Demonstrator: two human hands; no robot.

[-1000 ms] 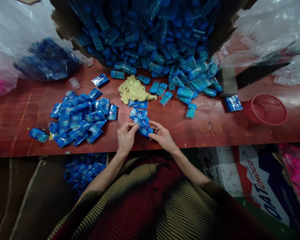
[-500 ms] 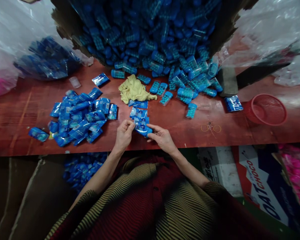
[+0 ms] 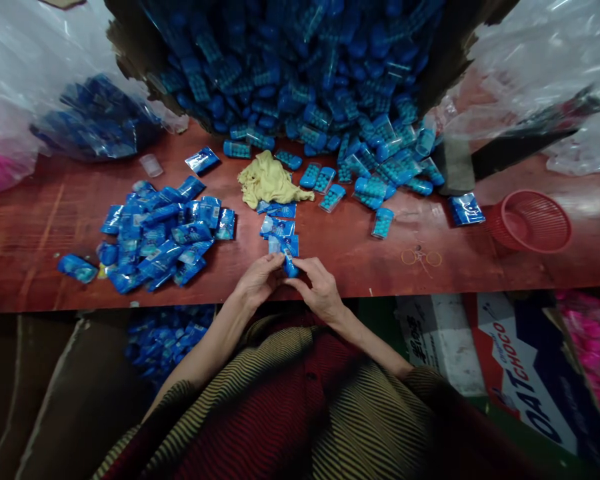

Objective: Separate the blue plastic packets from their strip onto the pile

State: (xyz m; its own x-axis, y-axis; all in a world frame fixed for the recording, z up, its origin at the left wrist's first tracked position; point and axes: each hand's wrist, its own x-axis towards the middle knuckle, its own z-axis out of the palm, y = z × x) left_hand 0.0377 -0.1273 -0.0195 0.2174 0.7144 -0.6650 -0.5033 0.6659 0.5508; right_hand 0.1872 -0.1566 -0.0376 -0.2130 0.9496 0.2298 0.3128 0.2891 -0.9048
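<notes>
Close to the table's front edge, both hands grip one small blue sachet (image 3: pixel 290 265). My left hand (image 3: pixel 261 277) pinches its left side, and my right hand (image 3: pixel 317 285) has thumb and fingers closed on its right side. The packet is now turned narrow side up; whether a candy box is inside I cannot make out. Just beyond the fingers, flat blue sachets (image 3: pixel 279 227) overlap in a row that runs under a crumpled yellow cloth (image 3: pixel 267 179). To the left lies a heap of plump blue sachets (image 3: pixel 155 233).
Clear boxes of blue balls (image 3: pixel 380 163) spill from a large torn carton onto the red table (image 3: pixel 340 260). A red plastic basket (image 3: pixel 535 220), a lone sachet (image 3: pixel 466 209) and yellow rubber bands (image 3: pixel 421 257) lie to the right. A plastic bag of sachets (image 3: pixel 100 120) sits back left.
The sachet between my hands has turned from lying broad side up to narrow side up. My left hand has moved right and slightly down, bringing both hands closer together.
</notes>
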